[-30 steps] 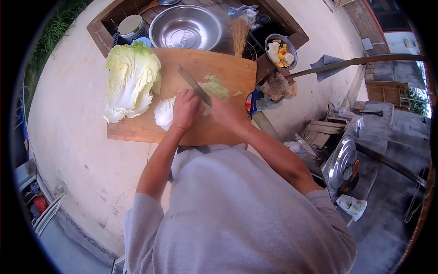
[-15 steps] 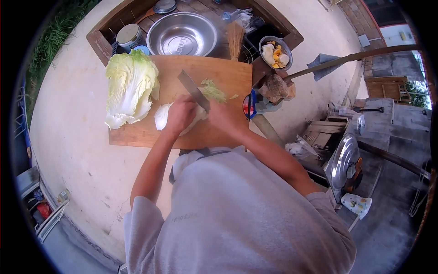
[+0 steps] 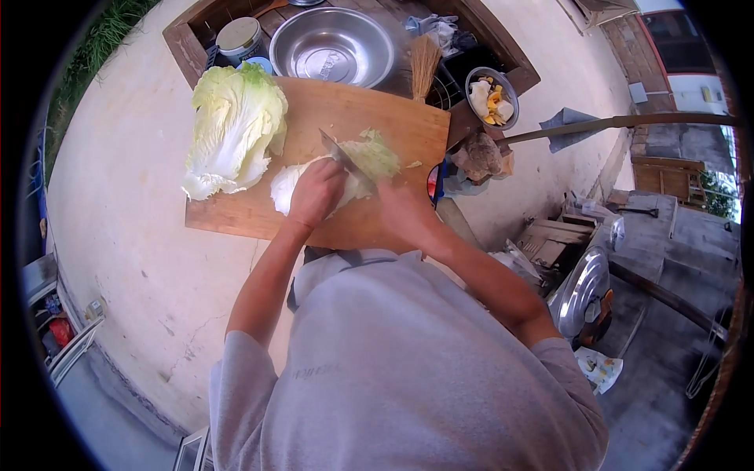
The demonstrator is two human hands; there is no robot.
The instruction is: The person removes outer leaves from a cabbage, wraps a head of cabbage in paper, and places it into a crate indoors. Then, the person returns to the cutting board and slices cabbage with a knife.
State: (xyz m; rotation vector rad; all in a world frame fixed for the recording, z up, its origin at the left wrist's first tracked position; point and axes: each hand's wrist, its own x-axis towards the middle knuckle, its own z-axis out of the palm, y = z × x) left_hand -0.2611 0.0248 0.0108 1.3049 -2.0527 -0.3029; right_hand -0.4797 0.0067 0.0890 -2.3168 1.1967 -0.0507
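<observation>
A wooden cutting board [image 3: 243, 220] lies in front of me. My left hand [image 3: 317, 191] presses, fingers curled, on a piece of white cabbage [image 3: 284, 188]. Right beside its fingers is the blade of a knife [image 3: 342, 159]. The knife's handle is in my right hand [image 3: 402, 208], which is blurred and closed round it. Shredded cabbage [image 3: 375, 157] lies on the board beyond the blade. A large pale green and white cabbage [image 3: 238, 129] rests over the board's left side.
Behind the board stand a metal basin [image 3: 332, 47], a lidded tub [image 3: 240, 39] and a straw brush [image 3: 424, 67]. A bowl [image 3: 492, 98] of white and yellow pieces is at the back right, near a stone [image 3: 477, 157]. A metal lid [image 3: 583, 292] is at the right.
The knife has moved slightly against the cabbage piece, and more cut cabbage shows beside the blade. My left hand stays on the piece. The view has shifted a little.
</observation>
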